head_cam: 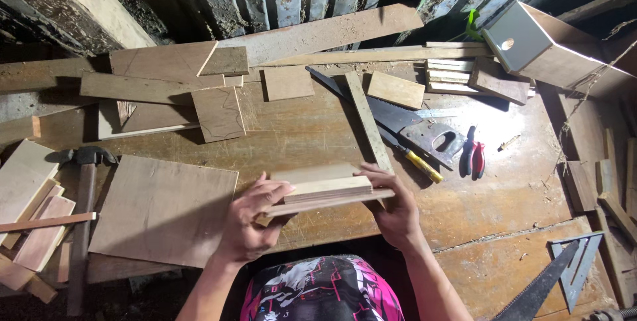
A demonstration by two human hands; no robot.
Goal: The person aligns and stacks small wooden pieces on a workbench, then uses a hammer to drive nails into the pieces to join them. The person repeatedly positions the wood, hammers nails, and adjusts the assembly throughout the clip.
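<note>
Presently both hands are clamped on a small stack of wood pieces, held just above the near edge of the desk. The left hand closes its grip on the stack's left end, thumb on top and fingers underneath. The right hand closes on the right end in like manner.

Progress, as judged: the pieces appear cut to size and gathered flush, edges roughly aligned. No fastening is visible on them; joining seems not yet done. A box with a round hole stands at the far right, apparently assembled.

Orientation: the stack lies flat, its long axis left to right across the view, the right end tilted slightly toward the far side. The bottom piece juts out past the upper ones at the right end.

Surroundings: a large board lies just left of the hands, a hammer beyond it. A handsaw, a yellow-handled tool and red pliers lie to the right. A square rests at the near right corner.
</note>
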